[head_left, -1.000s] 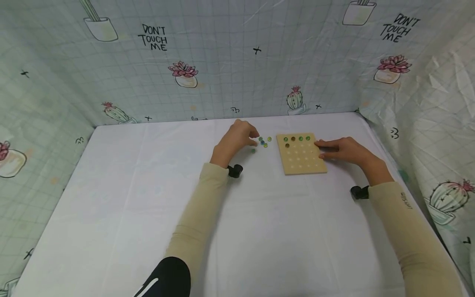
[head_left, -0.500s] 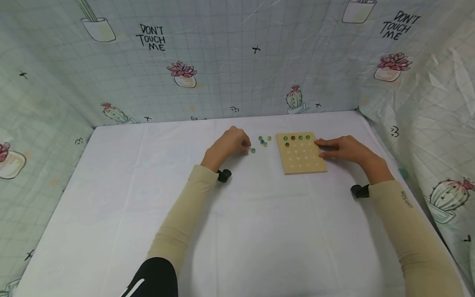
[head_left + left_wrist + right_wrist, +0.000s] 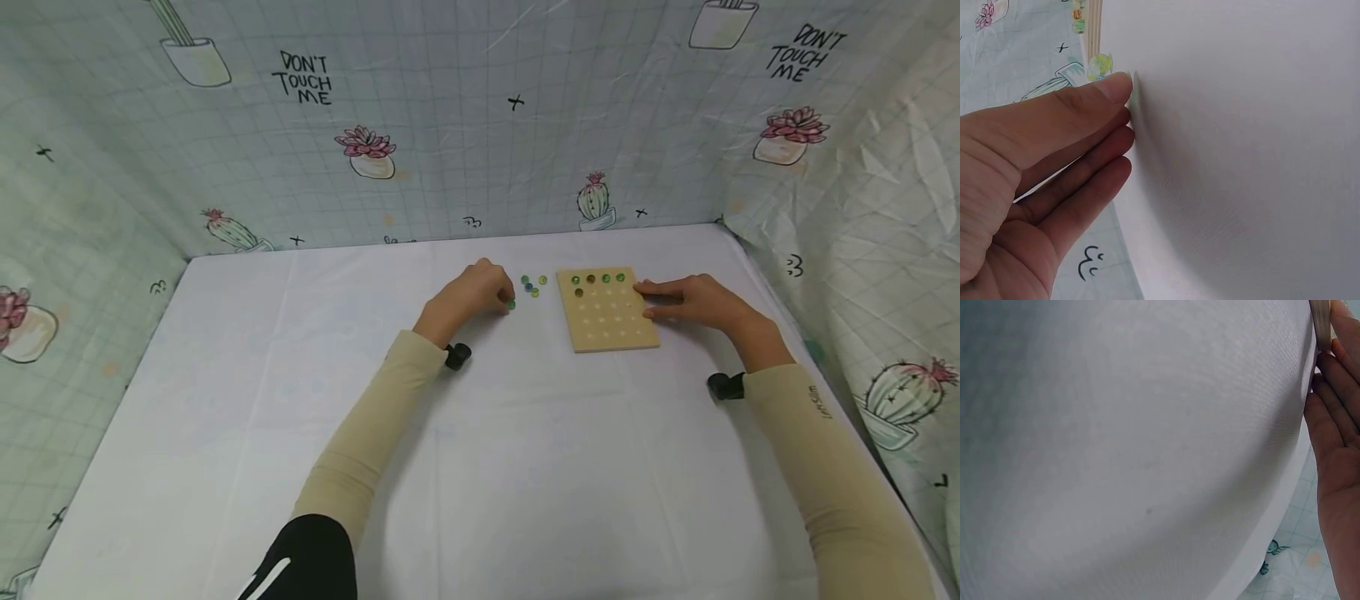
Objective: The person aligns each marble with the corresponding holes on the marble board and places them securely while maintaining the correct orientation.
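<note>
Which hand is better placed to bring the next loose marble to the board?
Probably the left hand: it is at a green marble, near the other loose marbles. The right hand touches the right edge of the board, farther from them.

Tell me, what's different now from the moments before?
The left hand has drawn back slightly from the marble cluster, toward the person, and its fingertips are now at the lone green marble; whether they grip it can't be seen. The right hand stays at the edge of the board; board, its marbles and the cluster haven't visibly moved.
</note>
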Tool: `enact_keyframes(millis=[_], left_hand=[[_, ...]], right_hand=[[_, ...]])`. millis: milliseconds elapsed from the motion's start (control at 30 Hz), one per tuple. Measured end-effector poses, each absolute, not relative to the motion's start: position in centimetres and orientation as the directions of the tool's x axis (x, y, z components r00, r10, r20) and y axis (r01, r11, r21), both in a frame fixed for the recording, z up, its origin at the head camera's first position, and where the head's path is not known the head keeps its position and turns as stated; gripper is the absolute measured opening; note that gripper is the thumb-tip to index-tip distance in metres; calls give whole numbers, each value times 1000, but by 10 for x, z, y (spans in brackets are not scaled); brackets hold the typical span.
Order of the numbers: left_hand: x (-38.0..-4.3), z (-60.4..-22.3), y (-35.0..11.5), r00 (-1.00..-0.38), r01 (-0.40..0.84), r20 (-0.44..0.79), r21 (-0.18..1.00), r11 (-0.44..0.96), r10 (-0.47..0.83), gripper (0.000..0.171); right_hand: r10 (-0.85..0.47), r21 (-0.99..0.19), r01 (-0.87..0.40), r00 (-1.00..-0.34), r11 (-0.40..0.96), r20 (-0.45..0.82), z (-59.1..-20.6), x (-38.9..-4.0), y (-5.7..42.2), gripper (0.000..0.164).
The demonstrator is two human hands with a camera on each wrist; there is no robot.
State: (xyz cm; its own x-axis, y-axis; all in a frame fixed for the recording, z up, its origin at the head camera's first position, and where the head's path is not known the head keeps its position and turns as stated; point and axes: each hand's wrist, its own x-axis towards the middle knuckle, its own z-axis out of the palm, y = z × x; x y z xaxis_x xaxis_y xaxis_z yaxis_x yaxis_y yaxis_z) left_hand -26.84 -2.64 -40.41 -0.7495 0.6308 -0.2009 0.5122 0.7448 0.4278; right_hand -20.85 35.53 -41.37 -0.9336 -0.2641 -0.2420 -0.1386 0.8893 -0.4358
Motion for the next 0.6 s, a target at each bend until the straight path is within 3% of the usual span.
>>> enact_keyframes(millis=[600], left_hand=[[-264, -407, -23, -749, 568, -106, 405, 717, 654, 15]], right_hand=[[-277, -451, -146, -930, 881, -240, -415, -209, 355, 62]])
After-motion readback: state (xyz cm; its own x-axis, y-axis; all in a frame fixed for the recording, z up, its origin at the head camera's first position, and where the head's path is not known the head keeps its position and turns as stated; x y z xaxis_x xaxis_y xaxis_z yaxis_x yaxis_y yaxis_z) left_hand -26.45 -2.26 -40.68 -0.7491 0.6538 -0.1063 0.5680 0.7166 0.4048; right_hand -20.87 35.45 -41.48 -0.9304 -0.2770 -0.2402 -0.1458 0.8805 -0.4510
